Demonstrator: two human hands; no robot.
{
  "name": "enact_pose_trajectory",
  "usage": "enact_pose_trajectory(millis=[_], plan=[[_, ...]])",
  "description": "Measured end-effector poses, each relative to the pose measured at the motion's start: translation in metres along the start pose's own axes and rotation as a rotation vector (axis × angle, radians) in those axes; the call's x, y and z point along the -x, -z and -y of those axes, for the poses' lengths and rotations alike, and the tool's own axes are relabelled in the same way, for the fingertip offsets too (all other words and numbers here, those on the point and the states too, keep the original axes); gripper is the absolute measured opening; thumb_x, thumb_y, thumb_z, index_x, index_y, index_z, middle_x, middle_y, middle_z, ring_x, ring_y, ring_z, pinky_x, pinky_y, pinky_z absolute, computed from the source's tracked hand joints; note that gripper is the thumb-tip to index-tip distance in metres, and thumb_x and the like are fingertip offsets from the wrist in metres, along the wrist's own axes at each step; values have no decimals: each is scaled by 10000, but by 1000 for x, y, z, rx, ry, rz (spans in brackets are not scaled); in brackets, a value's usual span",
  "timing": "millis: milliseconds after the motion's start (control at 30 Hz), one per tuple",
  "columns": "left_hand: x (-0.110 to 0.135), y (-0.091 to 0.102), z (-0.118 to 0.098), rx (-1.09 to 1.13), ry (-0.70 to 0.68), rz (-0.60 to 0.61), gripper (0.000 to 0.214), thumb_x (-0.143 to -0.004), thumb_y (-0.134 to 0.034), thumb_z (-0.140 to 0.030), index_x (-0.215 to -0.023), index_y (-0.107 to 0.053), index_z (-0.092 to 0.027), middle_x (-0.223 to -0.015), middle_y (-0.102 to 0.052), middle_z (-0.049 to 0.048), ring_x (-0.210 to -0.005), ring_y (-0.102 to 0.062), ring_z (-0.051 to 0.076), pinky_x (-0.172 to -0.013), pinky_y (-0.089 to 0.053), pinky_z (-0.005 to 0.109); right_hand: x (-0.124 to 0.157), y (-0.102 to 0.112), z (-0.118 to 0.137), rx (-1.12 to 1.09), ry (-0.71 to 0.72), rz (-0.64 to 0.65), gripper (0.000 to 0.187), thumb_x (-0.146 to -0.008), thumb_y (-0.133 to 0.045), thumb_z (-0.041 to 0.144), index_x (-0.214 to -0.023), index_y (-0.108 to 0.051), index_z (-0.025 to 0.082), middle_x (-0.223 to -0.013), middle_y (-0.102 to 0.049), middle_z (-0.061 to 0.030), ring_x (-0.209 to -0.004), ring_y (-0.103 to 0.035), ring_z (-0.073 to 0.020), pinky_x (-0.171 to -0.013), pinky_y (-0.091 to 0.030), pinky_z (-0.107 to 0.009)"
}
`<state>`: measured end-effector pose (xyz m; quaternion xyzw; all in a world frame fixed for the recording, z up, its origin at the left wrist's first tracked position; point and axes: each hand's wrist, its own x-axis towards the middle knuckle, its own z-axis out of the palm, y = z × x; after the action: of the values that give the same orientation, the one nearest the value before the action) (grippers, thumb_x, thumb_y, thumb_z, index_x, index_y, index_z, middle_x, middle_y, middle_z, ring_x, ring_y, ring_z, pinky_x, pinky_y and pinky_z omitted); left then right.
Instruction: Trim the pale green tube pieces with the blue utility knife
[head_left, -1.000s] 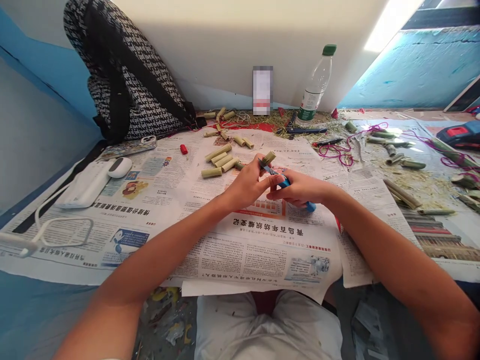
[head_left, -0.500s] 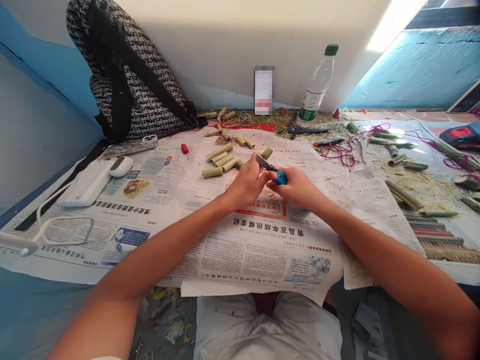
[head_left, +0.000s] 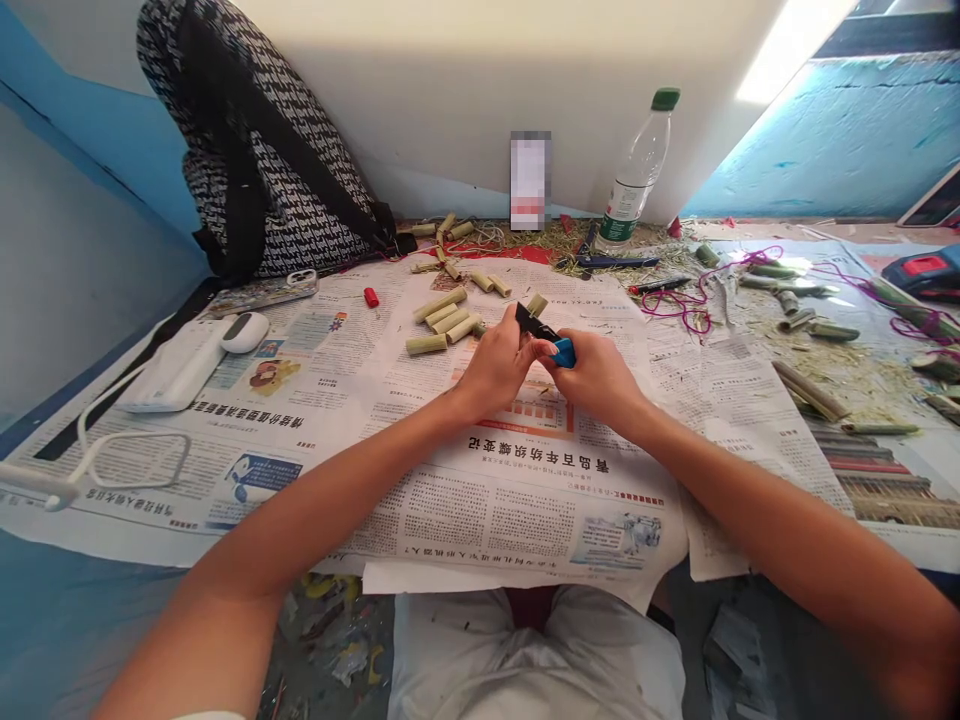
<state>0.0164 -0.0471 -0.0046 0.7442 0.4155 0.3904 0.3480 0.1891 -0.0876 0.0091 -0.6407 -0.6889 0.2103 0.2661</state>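
My right hand (head_left: 600,375) is closed round the blue handle of a utility knife (head_left: 564,352). Its dark blade points up and left, across a short green bamboo piece (head_left: 538,304). My left hand (head_left: 491,368) grips that piece, its thumb close to the knife handle; the fingers cover most of the bamboo. Left of my hands, several cut bamboo pieces (head_left: 442,318) lie together on the newspaper (head_left: 435,490).
At the back stand a phone (head_left: 529,180), a plastic bottle (head_left: 634,185) and a patterned backpack (head_left: 262,170). A white power bank (head_left: 176,365) with a cable is at left. Bamboo lengths (head_left: 832,330), purple string (head_left: 705,300) and a blue-red tool (head_left: 926,270) lie at right.
The knife blade has turned slightly and looks dark now, where it shone pale before. Both hands stay in nearly the same place.
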Motion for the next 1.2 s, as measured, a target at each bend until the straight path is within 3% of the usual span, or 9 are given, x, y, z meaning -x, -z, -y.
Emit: enact_pose_trajectory(millis=[267, 467, 533, 633, 733, 833, 1000, 1100, 1200], plan=[[-2, -2, -6, 0, 54, -63, 663, -845, -606, -887, -831, -488, -235, -712, -589, -8, -663, -511, 160, -655, -370, 343, -2, -1, 5, -136, -71, -20, 247, -939, -683, 355, -782, -545, 223, -757, -640, -31, -698, -496, -172, -644, -320, -332], [-8, -5, -2, 74, 103, -124, 557, -874, -760, -727, -906, -500, -236, -725, -531, -28, -683, -482, 143, -663, -380, 333, -10, 1, 6, -322, -97, 38, 279, -957, -678, 413, -795, -561, 218, -740, -632, -28, -706, -556, -175, -662, -378, -334], [-9, -5, 0, 148, 144, -115, 489, -882, -822, -598, -971, -505, -236, -747, -510, -37, -680, -472, 131, -660, -391, 323, -13, 5, 2, -250, -106, 12, 256, -955, -687, 409, -830, -571, 217, -770, -656, -40, -722, -581, -186, -672, -389, -335], [-11, -2, 0, 250, 199, -78, 315, -920, -781, -356, -1023, -509, -235, -789, -498, -31, -695, -477, 122, -670, -422, 310, -17, 13, -8, 60, -108, -86, 182, -950, -707, 371, -1017, -638, 216, -863, -707, -74, -798, -625, -236, -694, -393, -344], [-10, 3, -4, 240, 222, -25, 186, -929, -668, -236, -1038, -517, -233, -821, -513, -9, -725, -499, 141, -694, -450, 321, -19, 21, -17, 366, -97, -143, 340, -980, -651, 267, -1316, -619, 224, -1054, -746, -134, -885, -654, -286, -714, -391, -358], [-8, 6, -5, 52, 129, 1, 107, -978, -581, -245, -1064, -518, -235, -902, -588, 32, -835, -565, 191, -804, -494, 373, -22, 29, -23, 468, -85, -93, 381, -1002, -603, 204, -1383, -610, 214, -1191, -737, -174, -937, -664, -303, -708, -382, -360], [-5, 5, 2, -254, -77, -37, 112, -1061, -481, -311, -1078, -553, -227, -1087, -647, 105, -1081, -591, 274, -1027, -480, 486, -26, 35, -27, 444, 11, -134, 212, -1017, -628, 282, -1199, -717, 222, -1163, -744, -146, -944, -659, -305, -707, -373, -367], [-10, 6, 8, -221, -94, -107, 174, -1060, -522, -358, -1097, -625, -222, -1131, -642, 112, -1117, -595, 271, -1068, -484, 476, -31, 37, -32, 325, 90, -224, 147, -1018, -625, 313, -1091, -725, 233, -1113, -738, -123, -925, -639, -288, -728, -386, -373], [-19, 14, 14, -65, -86, -220, 250, -1022, -628, -444, -1139, -688, -232, -1142, -653, 102, -1112, -613, 255, -1064, -502, 436, -40, 40, -41, 158, 139, -397, 92, -1008, -658, 311, -1067, -680, 244, -1041, -718, -96, -895, -589, -256, -775, -396, -377]])
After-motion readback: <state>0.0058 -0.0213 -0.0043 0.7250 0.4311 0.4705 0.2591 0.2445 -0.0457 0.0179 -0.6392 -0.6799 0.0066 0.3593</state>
